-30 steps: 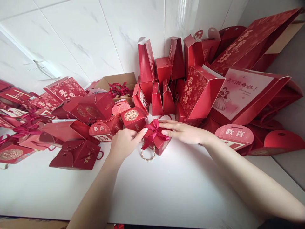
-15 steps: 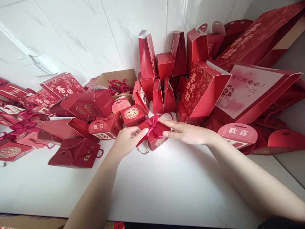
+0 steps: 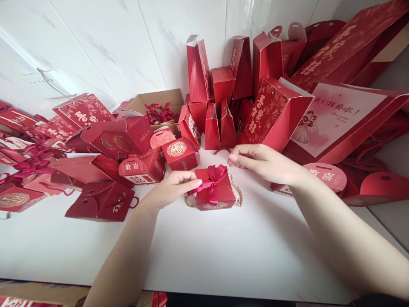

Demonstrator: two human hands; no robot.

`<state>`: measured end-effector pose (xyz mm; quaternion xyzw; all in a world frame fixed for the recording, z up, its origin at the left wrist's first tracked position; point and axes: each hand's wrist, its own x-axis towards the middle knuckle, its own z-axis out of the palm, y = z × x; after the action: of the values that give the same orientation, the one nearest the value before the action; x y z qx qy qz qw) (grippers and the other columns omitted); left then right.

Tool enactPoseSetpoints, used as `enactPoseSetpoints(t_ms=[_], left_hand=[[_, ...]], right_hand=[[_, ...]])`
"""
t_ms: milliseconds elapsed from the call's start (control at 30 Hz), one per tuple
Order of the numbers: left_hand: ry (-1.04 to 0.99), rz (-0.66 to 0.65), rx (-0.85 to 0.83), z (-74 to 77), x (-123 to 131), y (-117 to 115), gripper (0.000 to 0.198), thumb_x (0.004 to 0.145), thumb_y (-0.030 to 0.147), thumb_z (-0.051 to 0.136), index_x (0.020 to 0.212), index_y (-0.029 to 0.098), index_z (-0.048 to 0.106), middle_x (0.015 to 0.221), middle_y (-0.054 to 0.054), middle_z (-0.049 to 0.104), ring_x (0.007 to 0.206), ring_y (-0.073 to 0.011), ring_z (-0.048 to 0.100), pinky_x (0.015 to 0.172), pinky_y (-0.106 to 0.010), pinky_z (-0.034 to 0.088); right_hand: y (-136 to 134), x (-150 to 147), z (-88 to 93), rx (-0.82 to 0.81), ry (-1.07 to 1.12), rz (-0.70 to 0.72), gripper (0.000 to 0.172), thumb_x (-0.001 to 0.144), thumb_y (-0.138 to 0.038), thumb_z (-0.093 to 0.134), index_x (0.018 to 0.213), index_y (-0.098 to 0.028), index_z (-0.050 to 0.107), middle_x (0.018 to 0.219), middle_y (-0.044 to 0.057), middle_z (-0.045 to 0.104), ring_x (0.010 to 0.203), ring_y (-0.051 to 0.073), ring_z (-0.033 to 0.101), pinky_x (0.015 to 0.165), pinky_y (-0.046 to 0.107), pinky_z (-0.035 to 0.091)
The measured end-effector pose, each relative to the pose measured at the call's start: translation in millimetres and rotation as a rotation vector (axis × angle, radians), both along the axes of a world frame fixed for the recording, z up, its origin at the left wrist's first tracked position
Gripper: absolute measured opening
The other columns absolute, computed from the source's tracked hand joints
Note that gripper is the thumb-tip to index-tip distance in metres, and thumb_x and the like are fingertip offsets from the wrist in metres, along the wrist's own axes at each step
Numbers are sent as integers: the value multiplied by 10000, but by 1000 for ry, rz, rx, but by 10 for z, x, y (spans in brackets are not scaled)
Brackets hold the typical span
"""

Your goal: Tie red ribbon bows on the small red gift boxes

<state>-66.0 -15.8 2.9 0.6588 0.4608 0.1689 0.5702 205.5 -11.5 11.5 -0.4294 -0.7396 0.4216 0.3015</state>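
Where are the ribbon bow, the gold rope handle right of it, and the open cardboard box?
Ribbon bow [image 3: 213, 185]: head view, near its knot.
Gold rope handle [image 3: 239, 196]: head view, on the cord's side.
Open cardboard box [image 3: 156, 98]: head view, inner back wall.

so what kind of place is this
Perhaps a small workroom or a corner of a home: red gift boxes crowd a white table against a marbled wall, and an open carton holds red ribbons.
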Motion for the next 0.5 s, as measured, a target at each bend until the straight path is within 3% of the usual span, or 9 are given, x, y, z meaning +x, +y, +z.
enactPoseSetpoints(t_ms=[67, 233, 400, 500], left_hand=[[-12, 0, -14, -8, 20, -6, 316, 871, 445, 583, 722, 166, 577, 681, 15, 541, 614, -106, 516, 598, -240, 426], [-16, -11, -31, -31, 71, -26, 349, 865, 473, 589, 703, 167, 545, 633, 19, 502, 570, -110, 527, 544, -239, 436], [-6, -10, -18, -72, 67, -20, 337, 864, 451, 605, 708, 157, 552, 632, 17, 522, 563, -110, 561, 539, -238, 464], [-6, 4, -19, -93, 59, -14, 325, 866, 437, 614, 719, 155, 547, 636, 24, 532, 565, -103, 568, 554, -235, 472]], right_hand=[[7, -95, -67, 76, 37, -57, 349, 935, -541, 470, 912, -248, 659, 983, 36, 661, 939, 221, 611, 858, 365, 470], [8, -252, -233, 115, -9, 29, 341, 931, -511, 502, 827, -224, 653, 1027, 54, 626, 1069, 230, 565, 963, 382, 432], [39, -235, -285, 138, 24, 79, 192, 897, -394, 597, 829, -218, 631, 1130, 56, 603, 1176, 223, 514, 1014, 362, 394], [67, -220, -299, 135, -1, 82, 157, 902, -350, 586, 838, -214, 629, 1100, 53, 600, 1089, 209, 556, 967, 350, 413]])
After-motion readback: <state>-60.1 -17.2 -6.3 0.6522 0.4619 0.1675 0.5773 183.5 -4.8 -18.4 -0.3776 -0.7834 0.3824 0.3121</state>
